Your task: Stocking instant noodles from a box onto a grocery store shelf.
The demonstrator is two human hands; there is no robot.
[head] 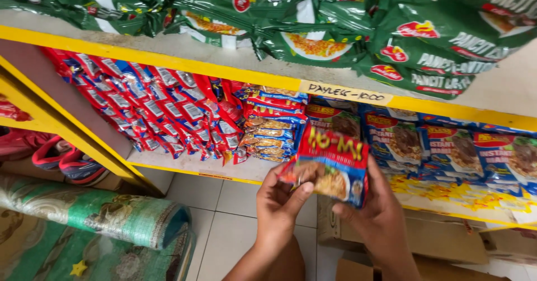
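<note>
Noodle packet held upright between left hand and right hand, both grips pinching its edges.

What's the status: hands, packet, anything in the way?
Left hand and right hand both grip the noodle packet. Packet held before the yellow shelf. Nothing between packet and shelf.

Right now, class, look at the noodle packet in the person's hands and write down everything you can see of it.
The noodle packet is a small, glossy plastic pouch, red along the top with yellow lettering, blue at the sides, with a picture of cooked noodles on the front. It looks sealed and full. It is held upright, tilted slightly, in front of the lower shelf. The left hand pinches its lower left corner; the right hand grips its right edge.
</note>
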